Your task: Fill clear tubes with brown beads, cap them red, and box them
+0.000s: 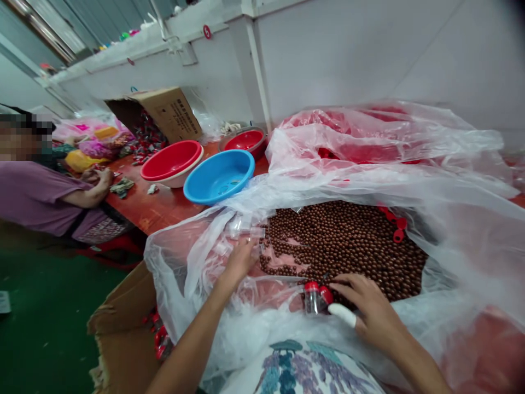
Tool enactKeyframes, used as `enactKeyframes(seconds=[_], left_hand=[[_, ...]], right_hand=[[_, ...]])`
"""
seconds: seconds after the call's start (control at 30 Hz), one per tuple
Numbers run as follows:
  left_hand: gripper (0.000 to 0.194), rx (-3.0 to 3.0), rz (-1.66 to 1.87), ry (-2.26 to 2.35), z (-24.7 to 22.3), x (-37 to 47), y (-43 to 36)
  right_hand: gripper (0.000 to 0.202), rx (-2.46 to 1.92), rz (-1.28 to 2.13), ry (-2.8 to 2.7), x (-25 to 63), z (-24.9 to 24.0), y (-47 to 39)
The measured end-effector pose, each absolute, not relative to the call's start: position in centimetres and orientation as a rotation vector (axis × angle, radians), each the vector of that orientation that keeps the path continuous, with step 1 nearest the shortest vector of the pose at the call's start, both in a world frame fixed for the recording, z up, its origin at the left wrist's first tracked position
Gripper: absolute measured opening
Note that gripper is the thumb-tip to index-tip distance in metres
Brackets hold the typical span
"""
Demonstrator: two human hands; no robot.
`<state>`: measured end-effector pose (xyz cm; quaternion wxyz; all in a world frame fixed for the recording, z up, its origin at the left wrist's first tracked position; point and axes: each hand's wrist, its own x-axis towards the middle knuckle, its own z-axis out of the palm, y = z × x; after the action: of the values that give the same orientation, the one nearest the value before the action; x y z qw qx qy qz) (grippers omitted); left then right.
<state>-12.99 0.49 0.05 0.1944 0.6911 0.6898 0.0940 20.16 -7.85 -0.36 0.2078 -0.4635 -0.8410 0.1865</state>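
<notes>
My left hand (241, 260) reaches with outstretched fingers to several clear plastic bottles (256, 232) at the left edge of a heap of round brown balls (348, 235). Its fingertips are partly blurred, and I see nothing clasped in them. My right hand (371, 309) is spread open over the near side of the heap, a white cover on its thumb. Just left of that thumb are two small clear bottles with red caps (311, 295). The balls lie on a sheet of clear plastic (180, 260). Several loose red caps (397, 232) rest on the heap's far right.
Behind the sheet stand a blue basin (219, 178) and a red basin (172, 160). A bag of red pieces (348, 137) lies along the wall. A cardboard box (168, 112) spills red-capped bottles. Below left is an open carton (123, 328). A co-worker (41, 191) sits at left.
</notes>
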Motion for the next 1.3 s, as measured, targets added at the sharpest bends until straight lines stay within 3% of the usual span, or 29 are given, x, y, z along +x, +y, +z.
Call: enactKeyframes(seconds=[0.07, 0.2, 0.3, 0.4, 0.53, 0.7, 1.0, 1.2, 1.3], left_hand=[[0.030, 1.968, 0.266, 1.889, -0.4, -14.2, 0.8], [0.037, 1.882, 0.440, 1.795, -0.9, -13.3, 0.9], [0.048, 1.697, 0.643, 1.658, -1.4, -11.6, 1.4], [0.046, 1.442, 0.715, 1.530, -2.3, -10.3, 1.9], [0.031, 1.311, 0.717, 1.510, -3.2, -9.4, 2.3], [0.041, 1.158, 0.674, 1.472, -3.0, -8.0, 2.2], [0.023, 1.064, 0.637, 1.441, -3.8, -5.1, 2.6], [0.035, 1.105, 0.634, 1.388, -4.2, -4.5, 2.6], [0.029, 1.089, 0.590, 1.326, -4.3, -3.7, 2.7]], right_hand=[[0.029, -1.399, 0.423, -2.246, 21.5, -0.8, -6.8], [0.034, -1.623, 0.116, -2.103, 26.0, -2.3, -3.9], [0.046, -1.852, -0.152, -2.033, 29.5, -3.5, -1.8], [0.058, -1.994, -0.282, -2.048, 31.4, -4.2, -0.5], [0.057, -2.033, -0.260, -2.186, 31.6, -4.5, 0.2], [0.050, -2.077, -0.151, -2.181, 31.3, -4.7, 0.3], [0.054, -2.047, -0.031, -2.055, 31.0, -4.7, -0.3], [0.052, -2.084, 0.004, -2.039, 30.5, -4.2, -0.4], [0.053, -2.089, 0.005, -2.025, 30.4, -4.2, -0.4]])
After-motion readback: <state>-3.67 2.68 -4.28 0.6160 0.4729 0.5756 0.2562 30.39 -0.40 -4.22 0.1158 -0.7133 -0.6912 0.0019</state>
